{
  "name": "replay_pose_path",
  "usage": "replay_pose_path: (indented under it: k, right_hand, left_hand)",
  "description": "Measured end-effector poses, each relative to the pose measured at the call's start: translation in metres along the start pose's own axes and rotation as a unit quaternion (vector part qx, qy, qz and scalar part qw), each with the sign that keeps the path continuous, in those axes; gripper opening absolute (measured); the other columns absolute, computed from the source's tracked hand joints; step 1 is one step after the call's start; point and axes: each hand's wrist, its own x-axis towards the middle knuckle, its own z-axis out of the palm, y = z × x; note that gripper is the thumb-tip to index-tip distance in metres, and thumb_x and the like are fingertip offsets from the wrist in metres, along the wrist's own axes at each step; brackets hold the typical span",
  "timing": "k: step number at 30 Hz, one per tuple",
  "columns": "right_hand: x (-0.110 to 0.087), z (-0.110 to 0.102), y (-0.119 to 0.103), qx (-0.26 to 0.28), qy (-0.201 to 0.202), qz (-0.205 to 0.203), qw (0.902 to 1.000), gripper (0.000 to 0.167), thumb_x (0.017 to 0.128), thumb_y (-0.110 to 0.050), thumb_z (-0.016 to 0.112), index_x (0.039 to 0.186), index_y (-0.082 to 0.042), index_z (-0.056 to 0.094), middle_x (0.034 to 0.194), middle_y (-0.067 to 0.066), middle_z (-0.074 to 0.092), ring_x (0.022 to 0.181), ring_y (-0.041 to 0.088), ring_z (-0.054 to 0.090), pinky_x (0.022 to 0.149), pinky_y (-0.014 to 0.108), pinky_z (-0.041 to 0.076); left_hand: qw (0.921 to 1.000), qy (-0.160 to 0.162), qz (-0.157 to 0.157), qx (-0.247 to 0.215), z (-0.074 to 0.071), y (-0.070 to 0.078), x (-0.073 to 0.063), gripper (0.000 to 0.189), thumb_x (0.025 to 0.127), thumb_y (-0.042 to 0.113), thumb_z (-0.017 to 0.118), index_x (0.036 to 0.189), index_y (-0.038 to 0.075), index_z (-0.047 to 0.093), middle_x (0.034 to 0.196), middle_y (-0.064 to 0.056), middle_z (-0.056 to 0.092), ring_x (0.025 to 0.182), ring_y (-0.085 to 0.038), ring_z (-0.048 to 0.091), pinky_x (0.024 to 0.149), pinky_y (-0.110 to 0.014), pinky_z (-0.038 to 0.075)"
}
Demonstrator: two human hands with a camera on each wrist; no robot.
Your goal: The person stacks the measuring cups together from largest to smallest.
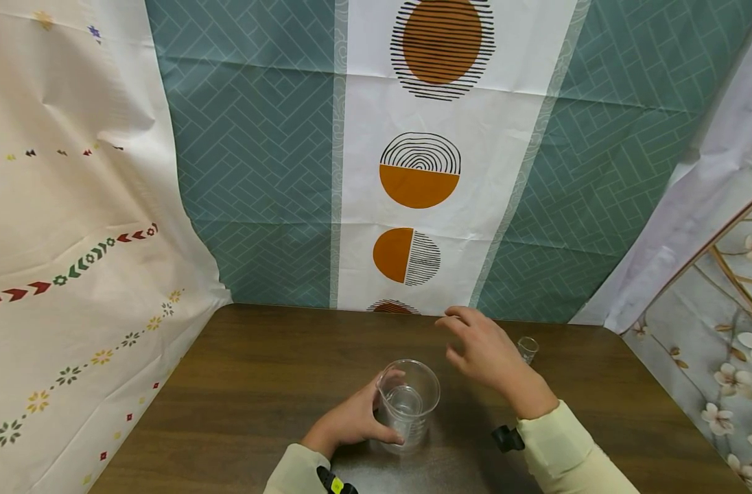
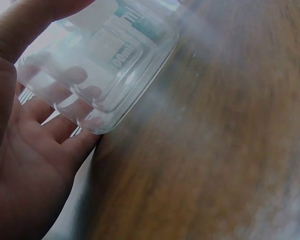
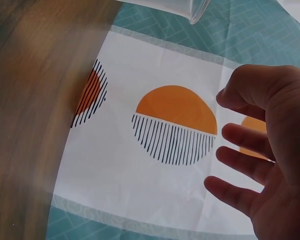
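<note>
While the left grip [image 1: 354, 416] clasps a beaker [image 1: 416, 413], the right grip [image 1: 486, 350] hovers raised, loosely spread.

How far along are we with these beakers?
Done, apparently: the large clear beaker stands upright. An inner ring shows inside; I can't tell whether it's a nested vessel.

In hand: the left hand grips that beaker; the right hand is raised, holding nothing.

Remaining, probably: the small clear glass, sitting apart on the table, past the right hand.
</note>
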Motion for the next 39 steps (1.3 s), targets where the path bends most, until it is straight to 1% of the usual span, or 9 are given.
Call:
replay_pose_path:
  k: [12, 18, 23, 28, 32, 39]
  right_hand:
    - [-0.002, -0.001, 0.004, 0.003, 0.002, 0.015, 0.9999, 0.038, 0.079, -0.016, 0.074, 0.116, -0.014, 0.066, 0.121, 0.009, 0.061, 0.108, 0.029, 0.060, 0.085, 0.045, 0.052]
    - [-0.002, 0.000, 0.008, -0.002, 0.000, 0.017, 0.9999, 0.038, 0.078, -0.016, 0.074, 0.116, -0.015, 0.066, 0.121, 0.010, 0.060, 0.108, 0.029, 0.060, 0.086, 0.046, 0.052]
    - [-0.001, -0.001, 0.009, -0.003, -0.008, 0.025, 0.9997, 0.038, 0.080, -0.017, 0.073, 0.117, -0.015, 0.065, 0.122, 0.009, 0.060, 0.109, 0.030, 0.060, 0.087, 0.048, 0.051]
    - [-0.001, -0.002, 0.012, -0.005, -0.013, 0.032, 0.9994, 0.038, 0.080, -0.018, 0.073, 0.117, -0.014, 0.065, 0.124, 0.010, 0.059, 0.113, 0.031, 0.058, 0.088, 0.048, 0.051]
    - [-0.002, -0.002, 0.015, -0.006, -0.007, 0.033, 0.9994, 0.037, 0.079, -0.016, 0.073, 0.116, -0.013, 0.065, 0.123, 0.011, 0.060, 0.112, 0.031, 0.058, 0.088, 0.048, 0.051]
    - [-0.004, -0.002, 0.017, -0.002, -0.003, 0.037, 0.9993, 0.035, 0.079, -0.014, 0.072, 0.114, -0.013, 0.066, 0.122, 0.011, 0.060, 0.112, 0.031, 0.058, 0.087, 0.048, 0.051]
  left_hand:
    - [1.0000, -0.001, 0.005, -0.002, 0.000, 0.001, -0.001, 0.095, 0.070, 0.019, 0.087, 0.144, 0.033, 0.030, 0.146, 0.011, 0.039, 0.133, -0.012, 0.042, 0.105, -0.023, 0.038]
    - [1.0000, 0.000, 0.000, -0.002, 0.000, 0.000, 0.000, 0.092, 0.070, 0.020, 0.088, 0.142, 0.036, 0.032, 0.144, 0.010, 0.041, 0.132, -0.011, 0.043, 0.104, -0.023, 0.039]
    - [1.0000, 0.000, -0.004, 0.000, 0.000, 0.001, -0.001, 0.092, 0.070, 0.020, 0.087, 0.142, 0.037, 0.031, 0.145, 0.011, 0.040, 0.132, -0.012, 0.042, 0.104, -0.023, 0.038]
    - [1.0000, -0.001, -0.006, 0.006, 0.000, 0.001, 0.000, 0.091, 0.071, 0.023, 0.087, 0.142, 0.036, 0.032, 0.144, 0.011, 0.040, 0.132, -0.011, 0.042, 0.105, -0.026, 0.039]
    - [1.0000, -0.002, -0.006, 0.005, -0.001, 0.001, -0.001, 0.091, 0.071, 0.024, 0.087, 0.142, 0.035, 0.032, 0.144, 0.010, 0.041, 0.132, -0.011, 0.042, 0.106, -0.029, 0.039]
    - [0.9999, -0.002, -0.008, 0.007, 0.000, 0.002, -0.001, 0.091, 0.071, 0.025, 0.087, 0.142, 0.035, 0.032, 0.144, 0.010, 0.041, 0.133, -0.012, 0.042, 0.106, -0.029, 0.039]
